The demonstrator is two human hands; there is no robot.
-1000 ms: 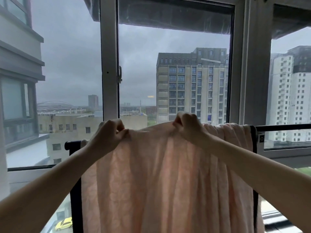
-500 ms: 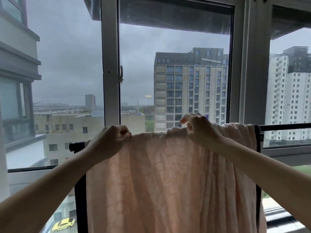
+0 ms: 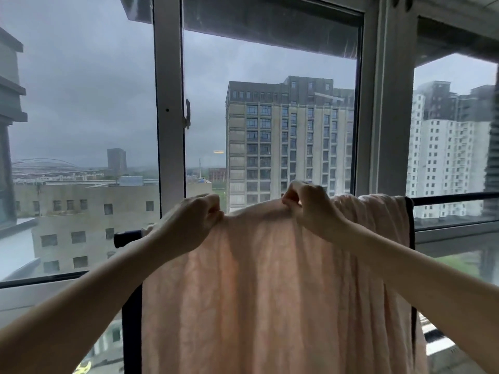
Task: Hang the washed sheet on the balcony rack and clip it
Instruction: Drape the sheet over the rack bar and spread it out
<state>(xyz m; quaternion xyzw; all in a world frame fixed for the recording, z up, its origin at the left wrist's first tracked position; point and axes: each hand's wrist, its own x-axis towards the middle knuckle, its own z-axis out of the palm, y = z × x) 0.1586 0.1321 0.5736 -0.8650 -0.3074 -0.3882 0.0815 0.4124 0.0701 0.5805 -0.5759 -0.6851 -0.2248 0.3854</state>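
A pink sheet point(image 3: 270, 292) hangs over a black rack point(image 3: 127, 235). On the sheet's top edge, the left hand point(image 3: 189, 225) and right hand point(image 3: 313, 209) pinch fabric with curled fingers.

A black rack point(image 3: 131, 314) stands just inside the window; its top bar's bare left end point(image 3: 127, 237) pokes out past the cloth; a pale pink sheet point(image 3: 270, 292) is draped over that bar, hanging down in soft folds and bunched thicker toward the right post point(image 3: 411, 228).
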